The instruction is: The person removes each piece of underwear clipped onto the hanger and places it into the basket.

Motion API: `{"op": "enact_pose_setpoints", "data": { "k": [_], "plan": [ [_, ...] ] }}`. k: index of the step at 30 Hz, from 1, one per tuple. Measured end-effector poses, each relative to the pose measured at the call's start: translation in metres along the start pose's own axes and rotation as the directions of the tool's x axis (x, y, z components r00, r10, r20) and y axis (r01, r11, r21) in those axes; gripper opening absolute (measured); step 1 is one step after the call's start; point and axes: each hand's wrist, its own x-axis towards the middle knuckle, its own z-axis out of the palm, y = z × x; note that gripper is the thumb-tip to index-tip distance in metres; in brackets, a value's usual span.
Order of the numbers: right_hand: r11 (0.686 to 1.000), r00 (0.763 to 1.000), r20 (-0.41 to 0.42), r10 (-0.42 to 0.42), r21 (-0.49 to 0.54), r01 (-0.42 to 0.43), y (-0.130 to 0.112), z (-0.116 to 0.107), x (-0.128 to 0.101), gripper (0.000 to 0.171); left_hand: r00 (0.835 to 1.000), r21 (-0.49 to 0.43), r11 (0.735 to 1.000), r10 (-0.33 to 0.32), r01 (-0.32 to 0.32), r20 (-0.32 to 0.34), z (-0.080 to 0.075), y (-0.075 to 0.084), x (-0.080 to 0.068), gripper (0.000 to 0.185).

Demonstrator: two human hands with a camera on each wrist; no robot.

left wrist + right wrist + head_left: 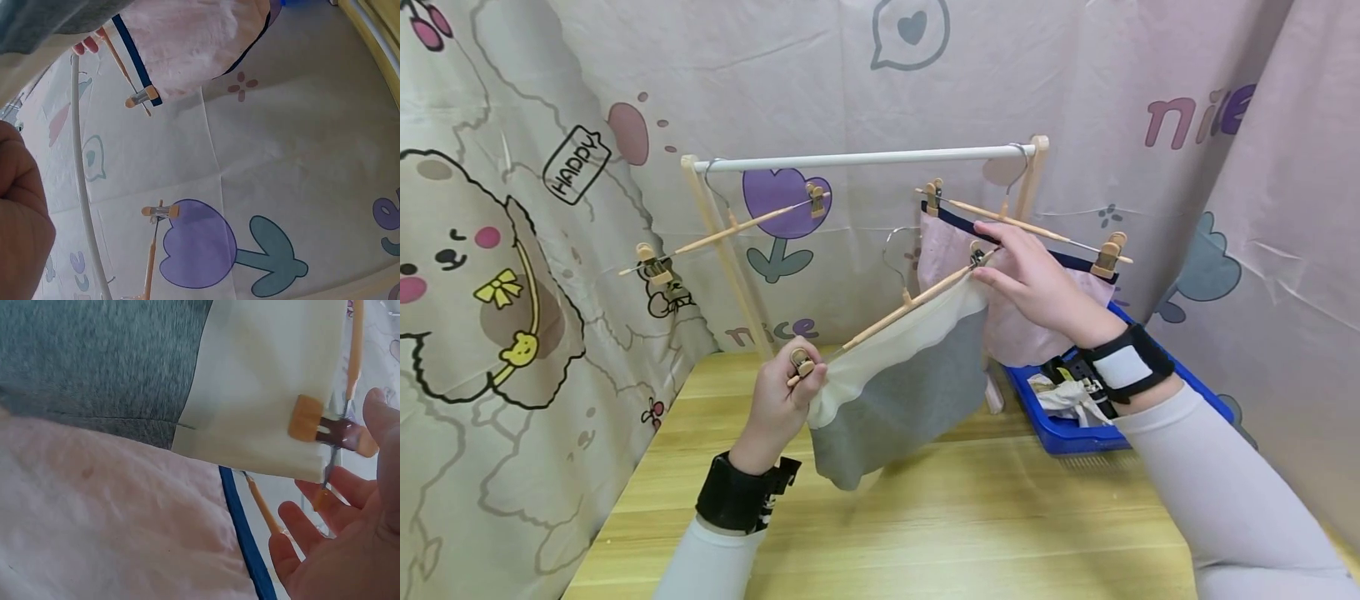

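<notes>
I hold a wooden clip hanger point(910, 302) tilted in the air in front of the rack. A grey garment point(902, 400) with a cream waistband point(895, 342) hangs from it. My left hand point(797, 375) grips the lower left clip point(802, 362) together with the band. My right hand point(992, 265) pinches the upper right clip point(977, 253). In the right wrist view that clip point(310, 420) is clamped on the cream band point(269, 375), with my thumb and fingers point(359, 487) around its handle. Only the edge of my left hand point(22, 212) shows in the left wrist view.
A wooden rack with a white bar point(865, 157) stands at the back of the table point(970, 517). An empty clip hanger point(730, 232) hangs at its left, a pink garment with navy trim point(1037, 333) at its right. A blue basket point(1075, 433) holds cloth. Printed curtains surround everything.
</notes>
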Motion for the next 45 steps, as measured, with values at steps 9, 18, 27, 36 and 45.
{"op": "enact_pose_setpoints", "data": {
  "k": [9,18,27,36,45],
  "plan": [
    [0.997,0.998,0.055,0.002,0.081,-0.007,0.004,-0.004,0.001,0.035,1.0,-0.039,0.999,0.001,-0.001,0.014,-0.003,-0.002,0.002,0.059],
    [0.995,0.999,0.043,-0.013,0.096,0.008,0.005,-0.003,-0.011,0.017,0.996,-0.067,0.995,-0.075,0.072,-0.041,-0.008,-0.004,0.003,0.058],
    [0.996,0.999,-0.033,0.008,0.088,-0.005,0.002,0.0,-0.02,0.017,0.956,-0.097,0.964,-0.259,0.247,-0.136,-0.002,0.011,0.004,0.031],
    [0.998,0.994,-0.106,0.029,0.059,-0.023,-0.011,0.006,-0.028,0.016,0.872,-0.081,0.91,-0.412,0.406,-0.264,-0.002,0.026,0.004,0.03],
    [0.996,0.983,-0.174,0.059,0.073,-0.046,-0.028,0.008,-0.046,0.017,0.817,-0.111,0.878,-0.475,0.467,-0.327,-0.003,0.036,0.01,0.03]
  ]
}}
